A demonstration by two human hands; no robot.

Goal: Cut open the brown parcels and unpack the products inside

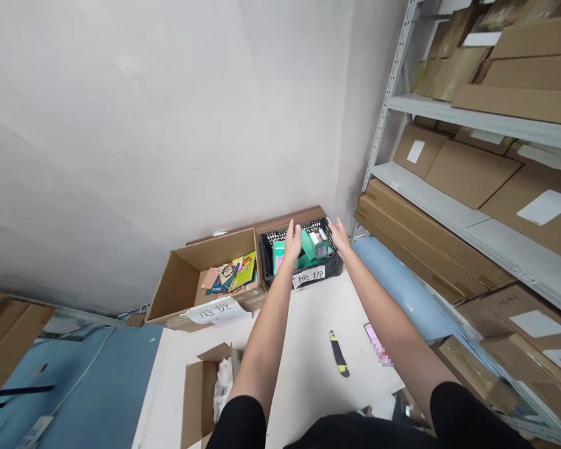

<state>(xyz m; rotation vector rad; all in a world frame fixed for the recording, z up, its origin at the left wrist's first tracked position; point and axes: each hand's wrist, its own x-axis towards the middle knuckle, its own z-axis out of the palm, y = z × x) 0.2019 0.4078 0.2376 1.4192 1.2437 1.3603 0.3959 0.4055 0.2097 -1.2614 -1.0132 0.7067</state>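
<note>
Our left hand and right hand are stretched out over the far end of the bench. Both are released, with the fingers spread and closed on nothing. Between them a green box lies tilted inside a black crate, just beside the left hand; we cannot tell whether the palm touches it. A second small box, green and white, lies next to it on the side of the right hand, and a teal box shows under the left wrist.

The crate stands at the back edge of the bench against the wall, with a paper label hanging from its front. To its left, touching it, is an open cardboard box holding colourful books, with its own paper sign on the near flap.

Nearer to us on the bench lie a black and yellow knife and, just right of it, a phone. A small open carton with white wrapping sits at the near left corner. Metal shelves on the right carry flat brown cartons.
</note>
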